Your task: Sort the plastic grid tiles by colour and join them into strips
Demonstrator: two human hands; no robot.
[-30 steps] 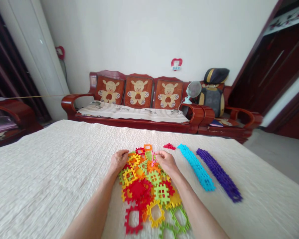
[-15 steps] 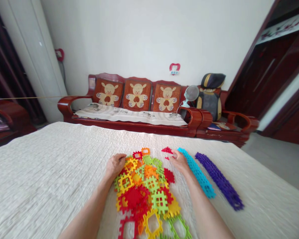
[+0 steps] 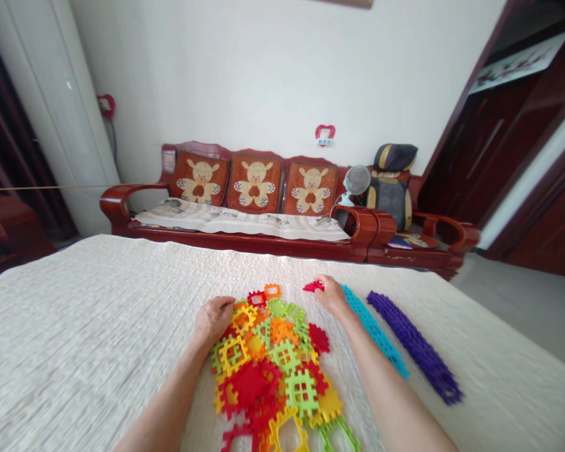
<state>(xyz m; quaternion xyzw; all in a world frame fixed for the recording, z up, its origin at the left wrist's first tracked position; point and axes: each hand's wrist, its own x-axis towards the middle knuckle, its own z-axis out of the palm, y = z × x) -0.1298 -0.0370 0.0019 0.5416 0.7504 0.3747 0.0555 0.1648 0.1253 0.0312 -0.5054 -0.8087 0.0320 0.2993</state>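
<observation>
My right hand [image 3: 330,294] is narrowed, fingertips together at the red pieces [image 3: 313,286]; I cannot tell whether I grip one or only touch them. They lie near the far edge of the cloth [image 3: 98,326], with a strip of cloth between them and that edge. My left hand [image 3: 215,319] is curled at the upper left side of the pile [image 3: 249,380]; whether it pinches a piece, I cannot see.

The pile spreads between my forearms, red, yellow, green and orange, its pieces overlapping, and its near end is cut off by the bottom of my view. Right of it, cloth shows as far as my right forearm. Just past that arm is the blue row [image 3: 374,329], partly hidden by it; then a gap, then the purple row [image 3: 414,345], both slanting towards me. Left of my left arm, a wide stretch of cloth runs outward. Beyond the far edge stands the sofa [image 3: 245,242].
</observation>
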